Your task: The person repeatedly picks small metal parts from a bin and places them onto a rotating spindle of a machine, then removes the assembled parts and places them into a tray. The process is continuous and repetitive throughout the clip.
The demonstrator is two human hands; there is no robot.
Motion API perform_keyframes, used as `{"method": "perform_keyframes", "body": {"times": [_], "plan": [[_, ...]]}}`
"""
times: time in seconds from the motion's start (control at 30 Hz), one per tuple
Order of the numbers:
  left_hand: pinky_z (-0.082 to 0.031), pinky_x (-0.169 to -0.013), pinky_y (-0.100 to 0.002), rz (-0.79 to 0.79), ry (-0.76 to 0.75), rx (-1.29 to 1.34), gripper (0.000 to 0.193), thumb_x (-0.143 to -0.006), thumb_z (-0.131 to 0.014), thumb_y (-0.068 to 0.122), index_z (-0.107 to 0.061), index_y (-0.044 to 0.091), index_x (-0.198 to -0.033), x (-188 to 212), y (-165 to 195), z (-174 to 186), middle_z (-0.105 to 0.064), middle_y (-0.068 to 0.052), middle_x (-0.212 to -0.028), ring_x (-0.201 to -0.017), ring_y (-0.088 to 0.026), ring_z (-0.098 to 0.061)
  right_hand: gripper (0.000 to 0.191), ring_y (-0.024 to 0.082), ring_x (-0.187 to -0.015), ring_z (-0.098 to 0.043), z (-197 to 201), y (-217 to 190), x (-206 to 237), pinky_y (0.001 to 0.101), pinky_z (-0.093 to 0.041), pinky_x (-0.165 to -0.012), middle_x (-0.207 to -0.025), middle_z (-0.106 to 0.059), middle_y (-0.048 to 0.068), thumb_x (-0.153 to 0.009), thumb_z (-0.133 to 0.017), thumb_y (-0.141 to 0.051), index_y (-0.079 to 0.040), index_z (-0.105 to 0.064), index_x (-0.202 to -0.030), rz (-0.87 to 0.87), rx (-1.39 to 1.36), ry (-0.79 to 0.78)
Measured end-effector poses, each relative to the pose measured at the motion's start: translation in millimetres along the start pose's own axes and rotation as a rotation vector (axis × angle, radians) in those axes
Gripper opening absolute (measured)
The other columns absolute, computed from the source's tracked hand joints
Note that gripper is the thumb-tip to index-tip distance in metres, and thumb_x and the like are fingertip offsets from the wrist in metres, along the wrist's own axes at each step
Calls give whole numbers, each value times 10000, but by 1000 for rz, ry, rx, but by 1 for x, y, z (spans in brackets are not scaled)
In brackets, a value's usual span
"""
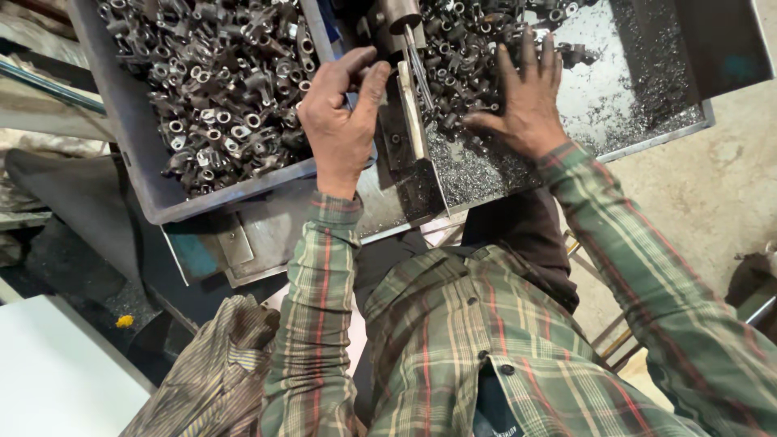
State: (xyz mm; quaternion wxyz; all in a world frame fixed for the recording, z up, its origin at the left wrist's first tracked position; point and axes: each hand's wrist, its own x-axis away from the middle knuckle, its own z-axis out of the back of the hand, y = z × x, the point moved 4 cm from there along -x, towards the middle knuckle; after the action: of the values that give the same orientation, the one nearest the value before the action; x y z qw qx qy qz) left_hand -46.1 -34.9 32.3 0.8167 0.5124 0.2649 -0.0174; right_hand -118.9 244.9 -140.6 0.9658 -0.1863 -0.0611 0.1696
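Hands over a metal tray [664,121] of small parts. Left hand [340,121] is curled, thumb and fingers closed around something at the edge of a grey bin [154,194]; what it grips is hidden by the fingers, cannot tell. Right hand [526,97] is flat and wide open, fingers spread, palm down on a heap of dark metal parts [461,57], holding nothing. Between the hands: a pale flat bar [411,109] and thin wires running up to a cylinder fixture [398,16], just beside the left thumb. Left of the left hand, the bin is full of similar grey metal fittings [210,81], many with ring ends. Below and right of the right hand, the tray floor is covered in fine metal shavings [477,170]. Both forearms are in plaid sleeves [324,267]. Striped cloth [210,372] lies under the left elbow, concrete floor [712,186] to the right of the right arm.
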Motion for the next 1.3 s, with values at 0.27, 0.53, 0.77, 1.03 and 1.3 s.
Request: {"method": "perform_keyframes", "body": {"times": [0.27,0.53,0.77,1.03,1.3], "plan": [[-579,-789,-293,-104,-107,-53,255,-983,-810,219,-747,52,-1166,2,2,-7,-745,-66,-1011,-875,-159,-725,281,365,-1507,-402,20,-13,43,506,-246,-1261,-1592,-531,203,-1016,-800,-276,-152,-781,-1267,243,11,325],[-556,-792,-340,-151,-297,-202,332,-898,-832,365,-765,108,-1098,-4,-4,-19,-761,-43,-999,-872,-190,-737,85,331,-1252,-567,30,-39,37,480,-368,-1174,-1267,-666,131,-1061,-688,-146,-91,-734,-1015,330,219,275],[-419,-943,-445,-181,-569,-415,482,-754,-858,512,-748,154,-1058,-2,-2,-26,-659,-41,-885,-925,-254,-632,65,292,-934,-641,65,-57,45,410,-509,-831,-984,-685,102,-1037,-675,-105,-52,-657,-1072,338,-121,157],[-408,-980,-496,-360,-594,-531,344,-801,-824,426,-712,146,-965,4,1,-34,-643,-29,-934,-983,-256,-612,121,287,-908,-636,105,-115,27,398,-522,-796,-988,-688,99,-985,-737,-59,-37,-673,-1086,581,-227,209],[-377,-1086,-593,-423,-545,-644,204,-847,-753,276,-696,97,-927,15,5,-36,-631,-55,-949,-1038,-288,-584,134,295,-971,-632,103,-119,21,393,-518,-848,-1059,-688,100,-984,-729,-27,-43,-667,-1101,579,-208,303]]}}
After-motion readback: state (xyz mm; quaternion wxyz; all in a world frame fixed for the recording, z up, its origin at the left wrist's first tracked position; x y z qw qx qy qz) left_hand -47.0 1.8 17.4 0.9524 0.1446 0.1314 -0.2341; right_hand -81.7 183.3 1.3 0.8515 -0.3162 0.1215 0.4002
